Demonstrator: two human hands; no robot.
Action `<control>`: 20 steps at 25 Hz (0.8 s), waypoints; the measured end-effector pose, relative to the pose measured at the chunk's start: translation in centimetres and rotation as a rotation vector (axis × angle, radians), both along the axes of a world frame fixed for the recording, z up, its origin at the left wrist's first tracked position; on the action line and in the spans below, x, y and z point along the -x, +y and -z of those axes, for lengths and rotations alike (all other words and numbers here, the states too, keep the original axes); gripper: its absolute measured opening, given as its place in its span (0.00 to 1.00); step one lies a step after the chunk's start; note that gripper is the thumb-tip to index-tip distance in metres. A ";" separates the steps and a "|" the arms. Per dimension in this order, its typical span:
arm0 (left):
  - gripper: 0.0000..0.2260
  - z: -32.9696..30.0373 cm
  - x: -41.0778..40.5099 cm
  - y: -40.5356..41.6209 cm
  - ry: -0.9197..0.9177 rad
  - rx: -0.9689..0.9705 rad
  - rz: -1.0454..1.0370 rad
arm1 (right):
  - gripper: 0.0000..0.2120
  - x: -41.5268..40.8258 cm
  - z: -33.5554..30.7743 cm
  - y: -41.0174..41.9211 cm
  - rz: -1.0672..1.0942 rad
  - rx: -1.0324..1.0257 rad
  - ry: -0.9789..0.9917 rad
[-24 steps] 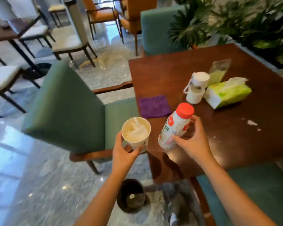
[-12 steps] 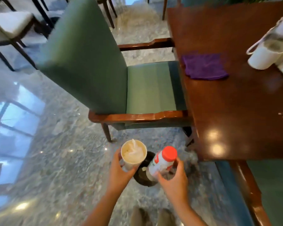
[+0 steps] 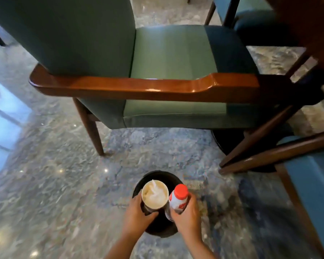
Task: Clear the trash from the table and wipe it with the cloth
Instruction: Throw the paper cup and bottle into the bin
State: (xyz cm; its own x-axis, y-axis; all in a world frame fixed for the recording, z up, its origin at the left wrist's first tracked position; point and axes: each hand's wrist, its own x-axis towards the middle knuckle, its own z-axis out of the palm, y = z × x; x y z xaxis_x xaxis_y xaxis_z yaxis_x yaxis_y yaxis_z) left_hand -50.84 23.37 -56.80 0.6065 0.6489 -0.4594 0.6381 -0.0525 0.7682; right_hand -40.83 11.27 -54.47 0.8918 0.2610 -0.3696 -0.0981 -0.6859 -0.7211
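Note:
My left hand [image 3: 137, 212] grips a paper cup [image 3: 154, 195] with crumpled white tissue inside it. My right hand [image 3: 187, 215] holds a white bottle [image 3: 178, 200] with a red cap, tilted slightly. Both are held directly over a small round black trash bin [image 3: 161, 228] standing on the marble floor. The table top, the purple cloth and the other items on the table are out of view; only a dark corner of the table [image 3: 322, 34] shows at the upper right.
A green armchair [image 3: 172, 58] with a wooden armrest [image 3: 144, 86] stands just beyond the bin. Wooden legs [image 3: 269, 156] and a blue-green seat [image 3: 314, 184] are at the right. Shiny marble floor [image 3: 54, 174] spreads to the left.
The view has tipped down from the table to the floor. Both hands have carried the cup and the bottle lower, from beside the table edge to right above the bin.

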 end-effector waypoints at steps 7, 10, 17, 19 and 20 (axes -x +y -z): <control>0.36 -2.7 0.2 -0.4 0.117 -0.038 0.052 | 0.26 -1.7 -1.1 -1.1 -0.083 0.143 0.106; 0.31 -9.8 -0.2 0.2 0.145 -0.124 0.194 | 0.27 -1.9 -7.8 -1.6 -0.283 0.249 0.041; 0.19 -35.0 0.2 0.3 0.261 -0.437 0.539 | 0.22 -0.2 -33.7 -0.6 -0.644 0.476 -0.178; 0.19 -41.8 0.2 0.2 0.279 -0.565 0.609 | 0.20 0.6 -40.9 -0.4 -0.675 0.504 -0.256; 0.18 -44.5 0.1 0.1 0.276 -0.613 0.626 | 0.19 0.9 -43.7 -0.3 -0.680 0.508 -0.291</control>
